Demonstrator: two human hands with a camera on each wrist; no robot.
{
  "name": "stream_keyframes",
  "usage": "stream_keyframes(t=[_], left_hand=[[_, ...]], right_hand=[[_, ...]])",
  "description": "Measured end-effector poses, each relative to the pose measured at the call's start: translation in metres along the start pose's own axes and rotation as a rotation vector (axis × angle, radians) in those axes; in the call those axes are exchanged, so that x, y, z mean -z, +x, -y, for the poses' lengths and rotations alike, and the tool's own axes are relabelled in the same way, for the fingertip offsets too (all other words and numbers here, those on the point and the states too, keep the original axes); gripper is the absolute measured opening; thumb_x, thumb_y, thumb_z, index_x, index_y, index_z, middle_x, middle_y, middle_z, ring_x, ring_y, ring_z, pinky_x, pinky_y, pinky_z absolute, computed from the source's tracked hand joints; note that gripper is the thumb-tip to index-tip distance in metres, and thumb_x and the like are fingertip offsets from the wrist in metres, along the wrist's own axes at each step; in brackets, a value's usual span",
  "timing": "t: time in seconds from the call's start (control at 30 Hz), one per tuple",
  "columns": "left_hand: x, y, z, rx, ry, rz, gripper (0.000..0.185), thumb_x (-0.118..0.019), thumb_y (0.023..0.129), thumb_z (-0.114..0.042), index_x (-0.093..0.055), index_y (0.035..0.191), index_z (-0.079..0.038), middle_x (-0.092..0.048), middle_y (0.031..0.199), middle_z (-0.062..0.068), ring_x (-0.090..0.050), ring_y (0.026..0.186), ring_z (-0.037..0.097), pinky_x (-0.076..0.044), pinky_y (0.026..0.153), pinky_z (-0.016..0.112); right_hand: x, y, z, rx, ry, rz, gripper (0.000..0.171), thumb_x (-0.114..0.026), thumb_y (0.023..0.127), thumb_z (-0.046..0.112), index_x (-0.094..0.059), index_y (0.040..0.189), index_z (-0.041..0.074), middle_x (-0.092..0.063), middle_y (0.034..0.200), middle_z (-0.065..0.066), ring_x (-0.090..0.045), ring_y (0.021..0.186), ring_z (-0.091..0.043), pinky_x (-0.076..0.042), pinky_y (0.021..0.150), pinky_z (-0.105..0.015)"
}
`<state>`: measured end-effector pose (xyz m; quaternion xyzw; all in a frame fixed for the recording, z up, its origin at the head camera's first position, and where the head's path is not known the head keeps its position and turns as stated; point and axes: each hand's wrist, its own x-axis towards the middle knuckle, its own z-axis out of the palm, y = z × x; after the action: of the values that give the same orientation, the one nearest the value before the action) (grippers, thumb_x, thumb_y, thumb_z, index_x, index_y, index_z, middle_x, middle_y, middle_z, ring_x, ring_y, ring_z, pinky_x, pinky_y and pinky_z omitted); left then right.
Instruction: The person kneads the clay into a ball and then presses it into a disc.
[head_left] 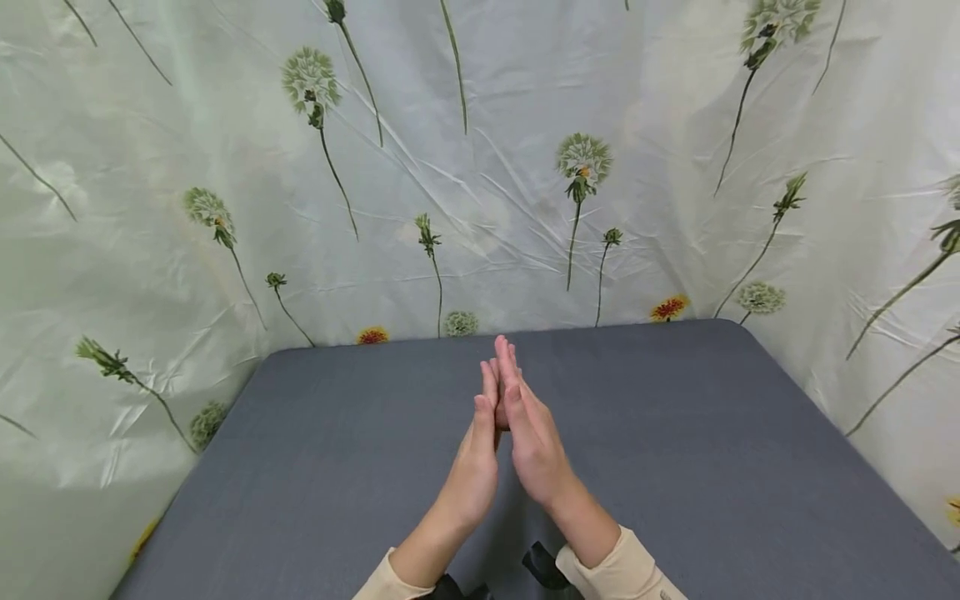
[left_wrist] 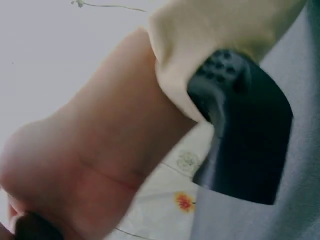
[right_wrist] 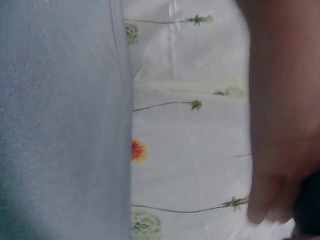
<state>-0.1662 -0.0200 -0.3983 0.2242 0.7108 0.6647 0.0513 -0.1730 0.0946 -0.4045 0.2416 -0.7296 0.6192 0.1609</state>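
In the head view my left hand (head_left: 474, 468) and right hand (head_left: 537, 443) meet palm to palm above the middle of the grey table (head_left: 360, 467). Their straight fingers point away from me and touch near the tips, while the heels of the hands stand apart. Both thumbs lie uppermost. No object shows between the palms, though the inner surfaces are mostly hidden. The left wrist view shows a bare wrist (left_wrist: 125, 100) at close range, below a cream sleeve (left_wrist: 200, 30). Blurred fingers (right_wrist: 265, 200) appear at the lower right of the right wrist view.
A pale cloth (head_left: 495, 208) printed with dandelions and orange flowers hangs behind the table and along both sides. Black devices sit at both wrists, one (head_left: 546, 567) by the right cuff. The table's rounded far edge meets the cloth.
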Motion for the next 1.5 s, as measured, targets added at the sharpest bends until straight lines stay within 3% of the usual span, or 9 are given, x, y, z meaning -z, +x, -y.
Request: stream_keyframes(t=[0.13, 0.27, 0.33, 0.43, 0.6, 0.77, 0.97, 1.27, 1.5], left_hand=[[0.009, -0.001, -0.004, -0.038, 0.067, -0.078, 0.067, 0.003, 0.115, -0.054, 0.003, 0.173, -0.022, 0.008, 0.182, -0.003, 0.009, 0.169, 0.026, 0.001, 0.132, 0.068], [0.029, 0.004, -0.009, -0.069, 0.0, -0.145, 0.075, 0.003, 0.111, -0.065, 0.003, 0.174, -0.024, 0.003, 0.183, -0.004, -0.002, 0.169, 0.026, -0.011, 0.133, 0.061], [0.039, 0.008, -0.01, -0.037, -0.046, -0.162, 0.078, 0.002, 0.108, -0.071, 0.003, 0.173, -0.028, 0.0, 0.182, -0.009, -0.013, 0.168, 0.024, -0.027, 0.131, 0.052], [0.044, 0.014, -0.005, 0.036, -0.111, -0.156, 0.08, 0.0, 0.107, -0.074, 0.003, 0.174, -0.029, -0.003, 0.182, -0.011, -0.018, 0.168, 0.024, -0.033, 0.129, 0.045], [0.02, 0.016, 0.009, 0.077, -0.2, -0.024, 0.08, -0.001, 0.111, -0.067, 0.005, 0.174, -0.018, 0.003, 0.183, -0.002, 0.0, 0.17, 0.026, -0.004, 0.136, 0.057], [-0.002, 0.009, 0.003, 0.061, -0.202, 0.099, 0.08, 0.003, 0.109, -0.067, 0.016, 0.171, -0.018, 0.017, 0.181, -0.002, 0.013, 0.168, 0.026, 0.0, 0.134, 0.062], [0.013, 0.0, -0.013, 0.058, -0.206, -0.002, 0.085, 0.001, 0.108, -0.072, 0.01, 0.173, -0.019, 0.014, 0.181, -0.006, 0.019, 0.168, 0.023, 0.008, 0.133, 0.063], [0.039, 0.003, -0.015, 0.021, -0.153, -0.192, 0.075, -0.001, 0.109, -0.071, 0.003, 0.173, -0.032, -0.002, 0.181, -0.017, 0.0, 0.17, 0.019, 0.002, 0.134, 0.062], [0.029, 0.006, -0.002, 0.076, -0.211, -0.119, 0.078, -0.004, 0.111, -0.067, 0.007, 0.174, -0.021, 0.001, 0.183, -0.005, -0.008, 0.169, 0.027, -0.007, 0.136, 0.055]], right_hand=[[-0.01, -0.003, -0.007, -0.039, 0.055, 0.045, 0.054, -0.017, 0.12, 0.024, -0.021, 0.172, 0.008, -0.02, 0.18, -0.01, -0.03, 0.162, -0.029, -0.038, 0.118, -0.015], [-0.026, -0.01, -0.004, -0.002, 0.057, 0.097, 0.053, -0.02, 0.12, 0.019, -0.018, 0.171, 0.005, -0.016, 0.18, -0.008, -0.015, 0.167, -0.026, -0.014, 0.128, -0.012], [-0.031, -0.014, 0.0, 0.036, 0.06, 0.107, 0.053, -0.022, 0.119, 0.015, -0.018, 0.171, 0.004, -0.015, 0.181, -0.006, -0.012, 0.168, -0.024, -0.01, 0.13, -0.014], [-0.031, -0.018, 0.006, 0.115, 0.018, 0.104, 0.054, -0.025, 0.116, 0.007, -0.021, 0.171, 0.004, -0.016, 0.181, -0.008, -0.008, 0.169, -0.021, -0.005, 0.133, -0.018], [-0.013, -0.014, 0.008, 0.223, -0.138, 0.043, 0.056, -0.03, 0.114, 0.002, -0.025, 0.17, 0.003, -0.022, 0.179, -0.014, -0.011, 0.169, -0.027, -0.003, 0.135, -0.023], [0.005, -0.003, 0.0, 0.105, -0.092, -0.013, 0.053, -0.02, 0.119, 0.015, -0.024, 0.171, 0.008, -0.023, 0.179, -0.003, -0.016, 0.167, -0.02, -0.011, 0.131, -0.015], [-0.009, -0.003, -0.009, 0.019, 0.04, 0.055, 0.054, -0.017, 0.121, 0.024, -0.018, 0.172, 0.009, -0.019, 0.18, -0.005, -0.019, 0.165, -0.009, -0.017, 0.127, -0.01], [-0.032, -0.013, 0.002, -0.04, 0.15, 0.159, 0.054, -0.019, 0.12, 0.023, -0.016, 0.172, 0.008, -0.012, 0.181, 0.0, -0.009, 0.168, -0.023, -0.012, 0.127, -0.009], [-0.027, -0.01, 0.012, 0.139, 0.002, 0.116, 0.053, -0.023, 0.117, 0.009, -0.024, 0.17, 0.006, -0.02, 0.18, -0.009, -0.009, 0.169, -0.028, -0.005, 0.133, -0.019]])
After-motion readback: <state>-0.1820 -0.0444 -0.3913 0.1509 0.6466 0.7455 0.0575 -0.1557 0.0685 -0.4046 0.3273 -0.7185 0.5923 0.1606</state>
